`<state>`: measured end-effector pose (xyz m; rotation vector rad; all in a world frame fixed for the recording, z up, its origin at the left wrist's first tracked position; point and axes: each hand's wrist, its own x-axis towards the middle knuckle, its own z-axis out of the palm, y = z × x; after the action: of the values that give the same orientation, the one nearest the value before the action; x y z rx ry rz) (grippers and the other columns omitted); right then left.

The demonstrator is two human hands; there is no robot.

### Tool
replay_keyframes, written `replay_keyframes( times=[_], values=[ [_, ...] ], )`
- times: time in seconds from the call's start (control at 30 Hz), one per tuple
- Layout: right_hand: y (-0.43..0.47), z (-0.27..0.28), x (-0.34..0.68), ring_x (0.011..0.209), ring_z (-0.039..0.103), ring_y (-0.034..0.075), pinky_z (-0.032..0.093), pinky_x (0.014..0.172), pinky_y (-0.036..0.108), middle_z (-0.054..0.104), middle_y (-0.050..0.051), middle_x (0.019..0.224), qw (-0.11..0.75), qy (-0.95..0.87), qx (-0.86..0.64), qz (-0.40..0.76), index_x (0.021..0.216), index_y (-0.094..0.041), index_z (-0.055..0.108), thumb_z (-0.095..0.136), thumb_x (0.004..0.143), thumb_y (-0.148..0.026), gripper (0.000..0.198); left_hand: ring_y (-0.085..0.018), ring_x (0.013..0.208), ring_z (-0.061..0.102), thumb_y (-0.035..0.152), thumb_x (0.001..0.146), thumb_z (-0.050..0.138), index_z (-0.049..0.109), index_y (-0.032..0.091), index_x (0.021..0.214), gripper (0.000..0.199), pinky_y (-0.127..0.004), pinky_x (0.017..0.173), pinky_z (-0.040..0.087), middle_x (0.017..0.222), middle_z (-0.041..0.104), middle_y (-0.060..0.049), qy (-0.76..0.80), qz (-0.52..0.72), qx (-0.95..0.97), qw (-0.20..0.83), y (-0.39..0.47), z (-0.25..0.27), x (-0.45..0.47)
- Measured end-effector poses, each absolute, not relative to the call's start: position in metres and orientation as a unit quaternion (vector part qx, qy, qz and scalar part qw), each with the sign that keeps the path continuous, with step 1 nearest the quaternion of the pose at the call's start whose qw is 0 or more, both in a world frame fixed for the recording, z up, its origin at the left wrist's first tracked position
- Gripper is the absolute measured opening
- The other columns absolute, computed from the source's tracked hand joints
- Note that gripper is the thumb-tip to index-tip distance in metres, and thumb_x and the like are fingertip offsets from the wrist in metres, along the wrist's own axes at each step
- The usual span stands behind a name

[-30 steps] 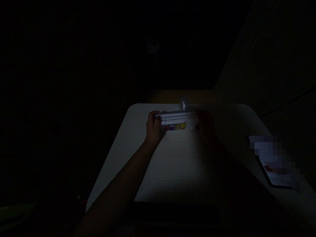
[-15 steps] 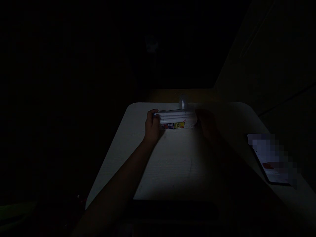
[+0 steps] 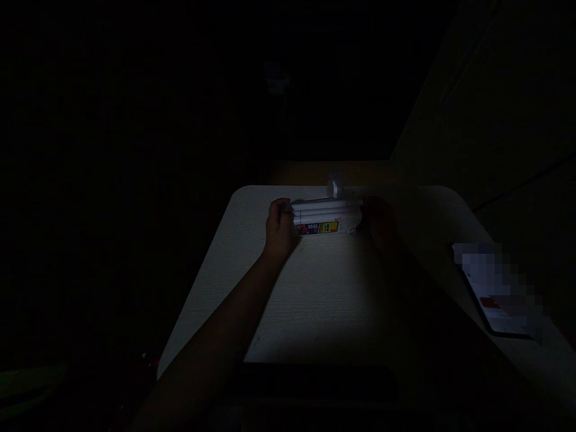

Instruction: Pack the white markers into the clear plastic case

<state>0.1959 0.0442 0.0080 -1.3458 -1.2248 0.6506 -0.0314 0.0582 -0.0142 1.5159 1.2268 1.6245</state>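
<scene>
A white packet (image 3: 324,212) with long ridges along it and a printed yellow, dark and red label spans the space between my hands, near the far part of the small table. My left hand (image 3: 279,231) is closed around its left end, thumb toward the near face. At the right end my right hand (image 3: 378,221) grips the packet, though deep shadow hides most of its fingers. Just behind the packet stands a small clear, shiny object (image 3: 334,185), too dim to name. What exactly the packet contains cannot be made out.
The pale wood-grain tabletop (image 3: 310,300) has rounded far corners. A flat phone or tablet (image 3: 490,300) with a lit, pixelated screen lies at the right edge. A dark bar (image 3: 315,381) runs along the near side. The surroundings are very dark.
The packet and both hands have shifted slightly to the right. Both ends are held as before, and the tabletop things look the same.
</scene>
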Motion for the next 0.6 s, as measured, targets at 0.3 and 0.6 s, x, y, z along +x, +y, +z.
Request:
replay_keyframes(
  times=[0.3,0.6],
  values=[
    [0.049,0.003,0.198,0.068,0.055,0.008,0.044,0.06,0.019,0.06,0.002,0.079,0.634,-0.457,-0.531,0.327,0.08,-0.015,0.061,0.059,0.071,-0.039,0.025,-0.014,0.076,0.053,0.03,0.082,0.045,0.054,0.024,0.098,0.019,-0.028,0.066,0.044,0.086,0.057,0.0,0.452,0.619,0.554,0.324,0.059,-0.015,-0.031],
    [0.053,-0.005,0.204,0.08,0.056,0.009,0.046,0.069,0.022,0.06,0.003,0.092,0.655,-0.432,-0.554,0.28,0.091,-0.016,0.061,0.063,0.07,-0.037,0.03,-0.016,0.081,0.053,0.029,0.082,0.045,0.054,0.023,0.098,0.02,-0.03,0.071,0.044,0.089,0.058,-0.002,0.458,0.615,0.567,0.302,0.059,-0.015,-0.031]
  ],
)
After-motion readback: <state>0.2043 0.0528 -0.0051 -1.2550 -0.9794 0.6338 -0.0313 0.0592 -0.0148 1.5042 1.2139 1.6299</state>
